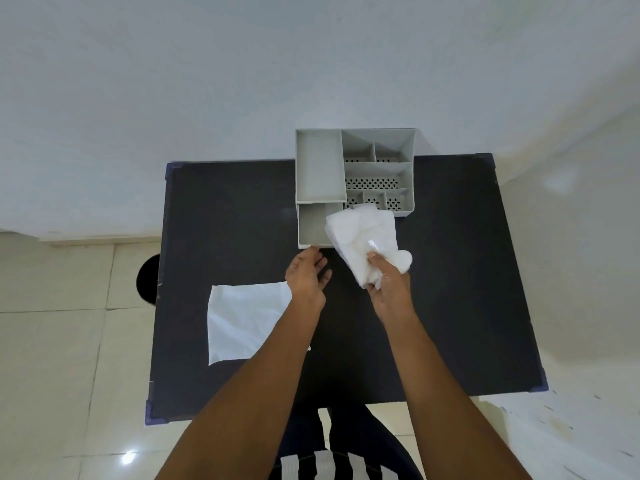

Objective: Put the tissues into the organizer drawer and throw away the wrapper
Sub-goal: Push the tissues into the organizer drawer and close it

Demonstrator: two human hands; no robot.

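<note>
Tissues (pixel 360 237) hide the drawer's (pixel 311 225) right part — black round object (pixel 149 278) half behind table (pixel 450 271)

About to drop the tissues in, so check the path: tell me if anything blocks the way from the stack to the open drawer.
Nothing visible does. The right hand holds the tissues at the right edge of the pulled-out drawer, whose visible part looks empty. The left hand is open at the drawer's front edge, not over the opening.

Both bare forearms reach forward side by side. The left hand (pixel 306 276) hangs loose, palm turned inward, fingers spread and gripping nothing. The right hand (pixel 388 280) is closed, thumb on top, around a soft white bundle of tissues (pixel 362 242).
</note>
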